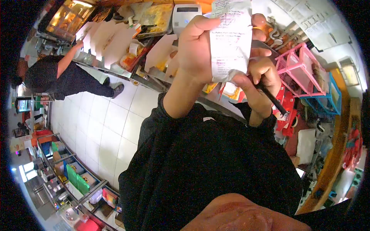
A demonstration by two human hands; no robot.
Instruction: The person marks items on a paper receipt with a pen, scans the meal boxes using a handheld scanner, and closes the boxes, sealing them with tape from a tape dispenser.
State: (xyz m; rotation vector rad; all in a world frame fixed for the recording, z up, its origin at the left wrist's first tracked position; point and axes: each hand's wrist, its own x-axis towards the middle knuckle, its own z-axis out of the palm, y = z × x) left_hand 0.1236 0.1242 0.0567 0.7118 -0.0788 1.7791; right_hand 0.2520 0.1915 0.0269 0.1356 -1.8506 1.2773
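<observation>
A long printed paper slip with pen marks is held up in front of me. My left hand supports it from the left and behind, with fingertips showing past its right edge. At the slip's lower end, my right hand pinches the paper between thumb and finger. A dark pen also sits in my right hand and points down to the right. Beneath the hands, parts of open food boxes show on the counter.
Open white boxes with food line the counter beside a white printer. Pink baskets and a blue rack stand at right. Another person in dark clothes reaches toward boxes at left. Shelving stands at lower left.
</observation>
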